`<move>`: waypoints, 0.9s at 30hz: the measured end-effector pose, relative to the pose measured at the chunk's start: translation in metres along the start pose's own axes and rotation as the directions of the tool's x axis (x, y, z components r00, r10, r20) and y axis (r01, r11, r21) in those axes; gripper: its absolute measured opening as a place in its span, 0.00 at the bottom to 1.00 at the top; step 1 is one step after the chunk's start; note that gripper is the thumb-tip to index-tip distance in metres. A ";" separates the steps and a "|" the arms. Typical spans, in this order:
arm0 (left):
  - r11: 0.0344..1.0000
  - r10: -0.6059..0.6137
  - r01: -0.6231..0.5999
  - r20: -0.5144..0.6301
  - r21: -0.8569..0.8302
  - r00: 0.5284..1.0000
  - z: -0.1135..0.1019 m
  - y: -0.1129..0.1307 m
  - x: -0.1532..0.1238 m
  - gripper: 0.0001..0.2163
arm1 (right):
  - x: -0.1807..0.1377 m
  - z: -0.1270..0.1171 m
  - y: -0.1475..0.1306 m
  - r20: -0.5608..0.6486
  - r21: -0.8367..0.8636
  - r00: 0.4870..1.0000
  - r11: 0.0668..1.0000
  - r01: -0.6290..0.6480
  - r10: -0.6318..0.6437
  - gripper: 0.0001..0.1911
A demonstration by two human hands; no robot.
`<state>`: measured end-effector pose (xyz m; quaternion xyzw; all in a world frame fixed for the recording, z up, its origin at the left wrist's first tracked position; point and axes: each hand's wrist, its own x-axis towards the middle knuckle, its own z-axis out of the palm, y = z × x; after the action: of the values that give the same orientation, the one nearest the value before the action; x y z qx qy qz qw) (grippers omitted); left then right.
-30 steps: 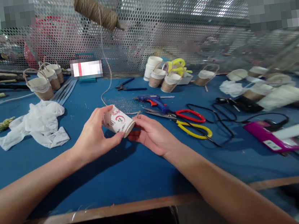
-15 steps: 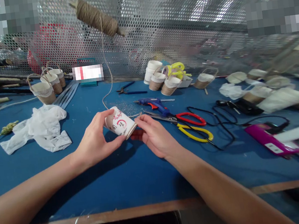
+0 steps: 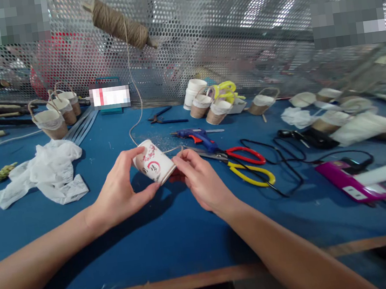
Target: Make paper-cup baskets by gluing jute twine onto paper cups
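A white paper cup (image 3: 153, 163) with red blossom print and dark lettering lies tilted on its side in the air above the blue table. My left hand (image 3: 119, 186) is closed around it, thumb near the rim and fingers at the base end. At the rim, my right hand (image 3: 200, 176) pinches the twine (image 3: 171, 150), and its fingertips touch the cup. That twine runs up behind the cup to a spool (image 3: 120, 24) hanging at the mesh. Beyond my right hand lie a blue glue gun (image 3: 197, 137) and scissors (image 3: 251, 175) with red and yellow handles.
Pliers (image 3: 166, 116) rest further back. Twine-wrapped cups with handles (image 3: 53, 124) stand back left, and more wrapped cups (image 3: 218, 113) stand back centre. White lace fabric (image 3: 46, 172) lies left. A black cord (image 3: 296, 164) and a magenta box (image 3: 348, 181) are at right.
The cup has turned a little in my hands, so its printed lettering sits lower. Both hands keep their hold. The whole view has shifted slightly.
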<state>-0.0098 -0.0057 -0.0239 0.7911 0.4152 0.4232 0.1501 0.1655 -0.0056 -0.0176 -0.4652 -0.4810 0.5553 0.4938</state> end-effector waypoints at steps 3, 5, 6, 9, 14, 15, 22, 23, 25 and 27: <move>1.000 0.020 -0.020 -0.001 -0.015 1.000 -0.001 0.000 -0.001 0.26 | 0.000 -0.003 0.002 0.012 -0.037 0.999 0.998 0.049 -0.048 0.10; 0.999 0.022 -0.022 -0.008 -0.032 1.000 -0.001 0.001 -0.001 0.26 | 0.000 -0.004 0.004 0.023 -0.064 0.996 0.994 0.085 -0.084 0.09; 0.999 0.021 -0.021 -0.011 -0.040 1.000 -0.001 0.001 -0.002 0.26 | 0.000 -0.005 0.004 0.027 -0.074 0.995 0.992 0.097 -0.096 0.09; 0.999 0.012 -0.013 -0.026 -0.047 1.000 0.000 0.002 -0.003 0.26 | -0.002 -0.005 0.003 0.022 -0.112 0.994 0.987 0.111 -0.109 0.09; 0.996 -0.011 0.007 -0.046 -0.091 0.999 -0.002 0.004 -0.003 0.27 | -0.005 -0.004 -0.005 0.009 -0.244 0.981 0.951 0.188 -0.192 0.09; 0.990 -0.037 0.030 -0.043 -0.138 0.998 -0.004 0.005 -0.002 0.29 | -0.005 -0.004 -0.007 0.004 -0.277 0.976 0.938 0.211 -0.218 0.09; 0.705 -0.414 0.466 0.224 -0.534 0.882 -0.020 0.014 0.012 0.17 | -0.011 -0.004 -0.014 0.134 -0.508 0.928 0.780 0.365 -0.347 0.06; 0.662 -0.429 0.513 0.286 -0.546 0.857 -0.020 0.013 0.013 0.15 | -0.012 -0.003 -0.012 0.178 -0.532 0.914 0.746 0.400 -0.364 0.06; 0.582 -0.431 0.591 0.405 -0.559 0.807 -0.017 0.011 0.013 0.14 | -0.012 -0.002 -0.010 0.258 -0.571 0.890 0.684 0.454 -0.376 0.05; 0.508 -0.433 0.653 0.488 -0.562 0.758 -0.013 0.008 0.012 0.14 | -0.012 -0.002 -0.008 0.310 -0.588 0.879 0.653 0.477 -0.363 0.04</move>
<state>-0.0121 -0.0023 -0.0046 0.5492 0.4234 0.3596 0.6244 0.1691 -0.0173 -0.0091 -0.4346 -0.7762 0.2602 0.3754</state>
